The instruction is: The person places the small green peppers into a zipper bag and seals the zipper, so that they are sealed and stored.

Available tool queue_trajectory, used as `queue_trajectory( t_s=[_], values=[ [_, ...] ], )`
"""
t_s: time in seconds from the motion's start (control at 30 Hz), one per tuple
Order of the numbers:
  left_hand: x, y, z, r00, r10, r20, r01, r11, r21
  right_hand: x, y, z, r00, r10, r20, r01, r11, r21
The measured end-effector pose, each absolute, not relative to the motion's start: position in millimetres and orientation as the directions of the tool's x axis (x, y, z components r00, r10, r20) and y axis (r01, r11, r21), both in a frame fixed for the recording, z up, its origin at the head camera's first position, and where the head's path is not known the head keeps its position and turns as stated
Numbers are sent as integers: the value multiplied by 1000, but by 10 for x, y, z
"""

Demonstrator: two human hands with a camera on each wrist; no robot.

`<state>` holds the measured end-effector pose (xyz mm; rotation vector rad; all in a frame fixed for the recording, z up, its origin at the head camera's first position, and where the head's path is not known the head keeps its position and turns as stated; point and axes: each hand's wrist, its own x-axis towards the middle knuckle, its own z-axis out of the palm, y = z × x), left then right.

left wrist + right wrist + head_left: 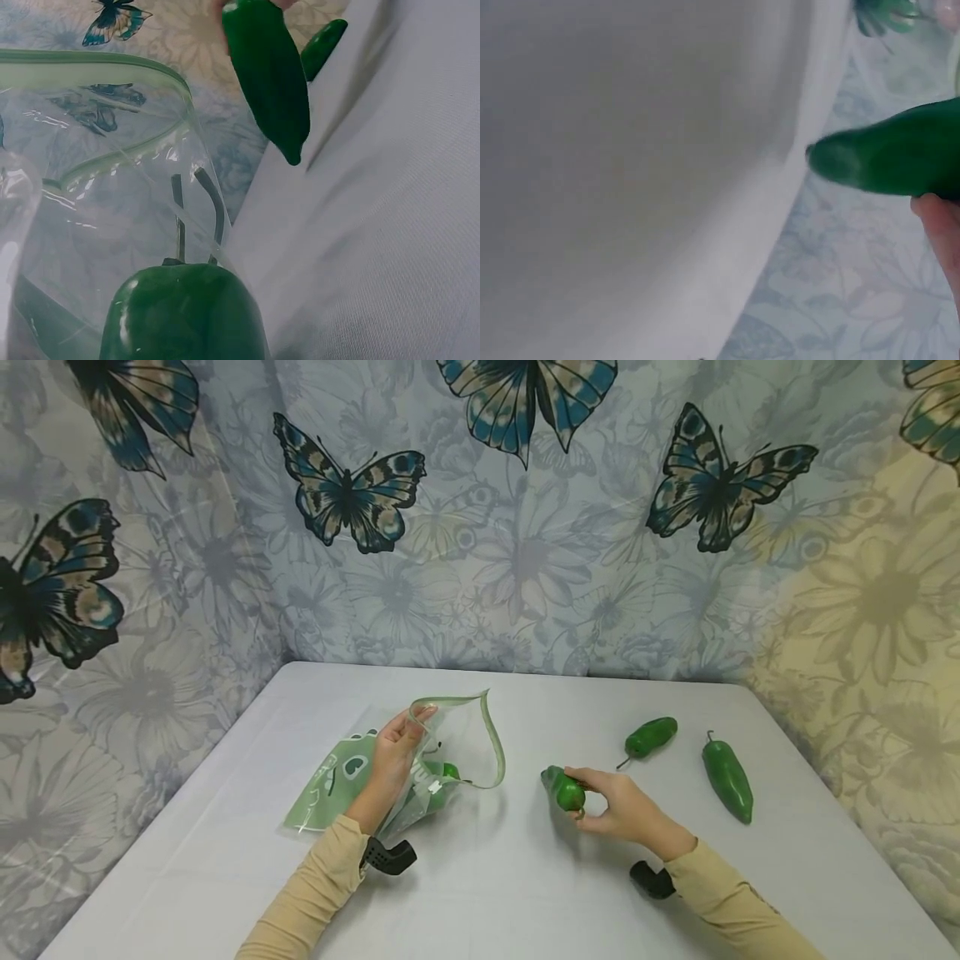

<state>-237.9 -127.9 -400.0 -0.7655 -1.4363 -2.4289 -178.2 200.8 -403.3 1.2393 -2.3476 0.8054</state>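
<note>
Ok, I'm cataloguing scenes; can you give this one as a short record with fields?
surface: white table
left hand: holds clear plastic bag with green rim, mouth open
right hand: grips glossy green tapered pepper, outside the bag
in the bag: rounded green pepper; exact count unclear
loose at far right: shorter green pepper, longer green pepper

unbagged peppers [570, 797] [651, 737] [728, 781]: 3; bagged peppers [186, 319]: unclear; bag [322, 802]: 1; table [495, 893]: 1
</note>
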Motion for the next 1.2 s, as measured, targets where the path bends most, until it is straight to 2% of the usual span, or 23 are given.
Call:
queue_trajectory(
  t_s=[0.13,0.23,0.43,0.63,0.97,1.2],
  values=[
    [-2390,-1284,-4014,-830,76,553,446,-506,739,-1797,1980,-3965,-505,-550,665,-858,400,-321],
    [-2371,-1278,-3981,-852,65,519,428,-485,763,-1815,1958,-3879,-506,-476,720,-858,363,-363],
    [-2334,-1270,-3921,-879,68,472,377,-507,775,-1828,1924,-3744,-571,-339,748,-818,162,-551],
    [-2315,-1269,-3910,-889,68,452,361,-503,785,-1795,1887,-3659,-648,-219,729,-744,-22,-668],
    [-2301,-1261,-3887,-882,64,467,376,-503,778,-1825,1741,-3563,-730,-150,667,-676,12,-737],
    [-2295,-1270,-3891,-891,65,448,357,-509,783,-1910,1600,-3545,-796,-142,589,-603,91,-793]
  ],
)
